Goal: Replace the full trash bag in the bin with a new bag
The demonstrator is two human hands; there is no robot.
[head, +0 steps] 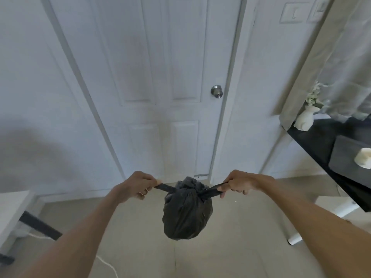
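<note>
Low in the middle of the frame, the left hand (138, 185) has its fingers curled round one dark twisted end of the black trash bag (187, 211), and the right hand (239, 184) grips the other twisted end in the same way. The two ends are stretched out sideways, taut, from a knot at the bag's top. The bag hangs between the hands and slightly below them, a full rounded bundle clear of the tiled floor (230, 247).

Behind the bag stands a closed white panelled door (166, 77) with a round metal knob (216, 91) right of centre. At the right edge, a dark bench (321, 141) carries a white rabbit-shaped vase (304, 119) with pale sprigs, a dark box (345, 155) and a white cup-like thing (363, 160). A greyish curtain (331, 67) hangs above it. A white cord (108, 265) trails over the floor at lower left, near a white piece of furniture (12, 207).
</note>
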